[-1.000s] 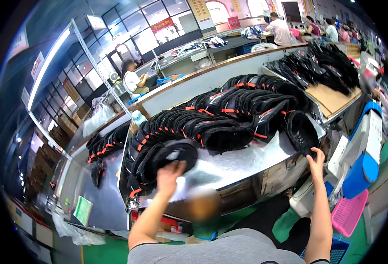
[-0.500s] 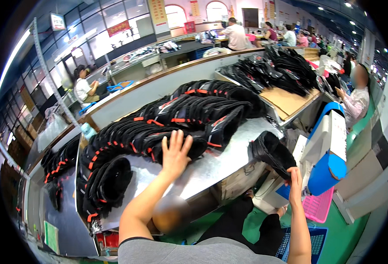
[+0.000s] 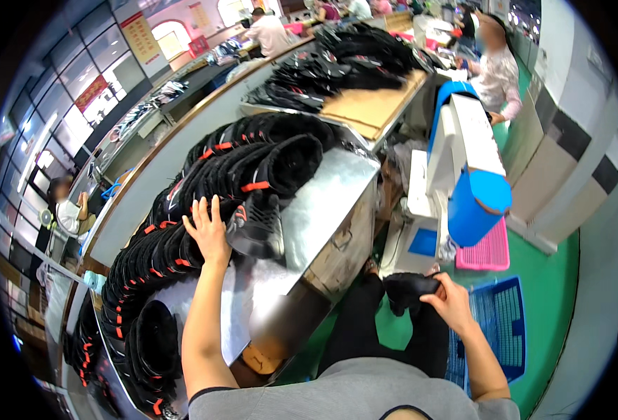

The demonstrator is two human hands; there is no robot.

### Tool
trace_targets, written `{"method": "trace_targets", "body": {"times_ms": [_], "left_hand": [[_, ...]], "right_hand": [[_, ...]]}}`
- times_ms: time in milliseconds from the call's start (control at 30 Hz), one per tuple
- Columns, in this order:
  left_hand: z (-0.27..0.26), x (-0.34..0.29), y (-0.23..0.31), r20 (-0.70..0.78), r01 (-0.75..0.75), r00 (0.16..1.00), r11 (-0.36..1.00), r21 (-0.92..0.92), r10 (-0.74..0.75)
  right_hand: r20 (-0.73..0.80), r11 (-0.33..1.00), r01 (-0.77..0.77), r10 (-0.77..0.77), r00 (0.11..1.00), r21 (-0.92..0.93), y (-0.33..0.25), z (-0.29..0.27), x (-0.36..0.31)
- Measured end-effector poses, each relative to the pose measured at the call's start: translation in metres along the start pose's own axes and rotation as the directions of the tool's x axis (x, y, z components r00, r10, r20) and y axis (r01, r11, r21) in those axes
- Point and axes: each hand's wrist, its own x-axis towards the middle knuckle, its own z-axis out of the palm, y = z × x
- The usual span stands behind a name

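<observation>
Rows of black fleece-lined shoe uppers (image 3: 211, 168) with orange-red tabs are nested together on the metal-topped table. My left hand (image 3: 209, 234) lies against the near side of a row, fingers spread and holding nothing. Touching or just beside it is a single grey-black upper with red marks (image 3: 256, 227), on the bare metal. My right hand (image 3: 452, 301) pinches the edge of a small black upper (image 3: 408, 288), hanging over my legs and off the table.
A blue-and-white sewing machine (image 3: 470, 161) stands right of the table. Below it are a pink basket (image 3: 487, 248) and a blue crate (image 3: 512, 329). More black uppers (image 3: 344, 59) lie beyond on cardboard. A co-worker (image 3: 498, 77) sits at the far right.
My right hand has brought the black upper down and left, from beside the table edge to over my legs. My left hand stays at the row. The view has turned right.
</observation>
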Motion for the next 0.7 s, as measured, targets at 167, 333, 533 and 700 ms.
{"method": "trace_targets", "body": {"times_ms": [167,333,533,700], "left_hand": [[-0.097,-0.035,0.049,-0.236,-0.045,0.969,0.893,-0.447,-0.069],[-0.142,-0.084,0.117,-0.399,-0.459,0.887,0.523,-0.718,0.231],[-0.125,-0.063,0.245,0.023,-0.116,0.737,0.160,-0.980,0.675],[-0.067,-0.079,0.316,0.264,0.815,0.312,-0.115,-0.568,0.913]], "right_hand": [[-0.022,0.977,0.108,-0.114,0.993,-0.183,0.006,0.000,-0.011],[0.070,0.971,0.070,-0.056,0.996,-0.227,-0.006,-0.012,-0.009],[0.227,0.993,0.094,-0.107,0.968,0.067,0.000,-0.012,-0.009],[0.216,0.737,-0.203,0.080,0.973,0.645,0.031,-0.021,-0.010]]}}
